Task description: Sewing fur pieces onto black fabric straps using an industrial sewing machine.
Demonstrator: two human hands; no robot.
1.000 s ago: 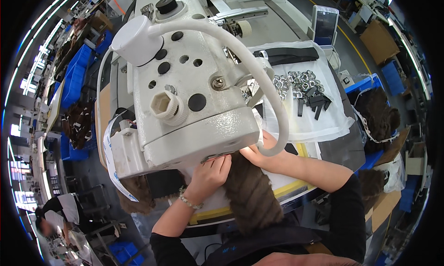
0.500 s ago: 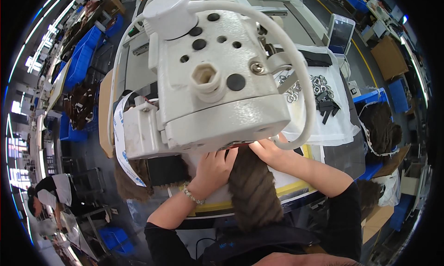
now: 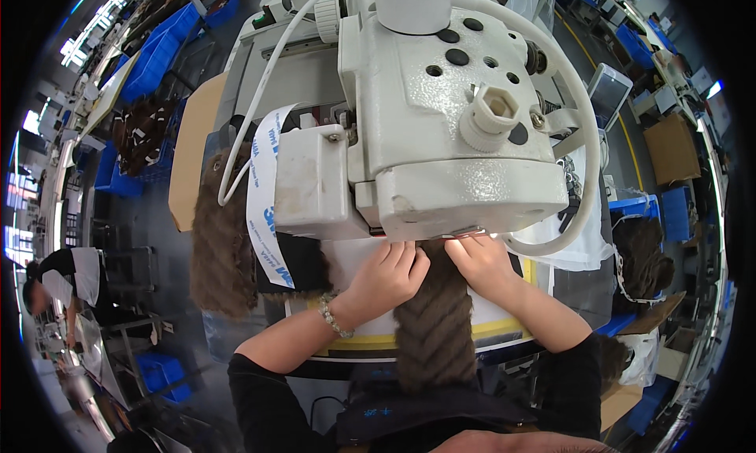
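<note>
A strip of brown fur (image 3: 435,327) with slanting ridges runs from under the white sewing machine head (image 3: 465,138) down toward my lap. My left hand (image 3: 387,278), with a beaded bracelet on its wrist, pinches the strip's left edge with curled fingers just below the machine head. On the opposite edge my right hand (image 3: 484,270) holds the fur between thumb and fingers, its fingertips close under the machine head. The needle area and the far end of the strip are hidden behind the machine head.
Another brown fur piece (image 3: 220,252) with a black panel lies left of the machine. A white printed tape (image 3: 268,209) hangs from the machine's side. Metal rings on white sheeting (image 3: 579,244) lie right. A blue bin with fur (image 3: 642,248) stands farther right; a person (image 3: 75,287) works far left.
My view has shifted, so the machine head sits farther right in it. My left hand's fingers are more curled and show more fully below the machine head.
</note>
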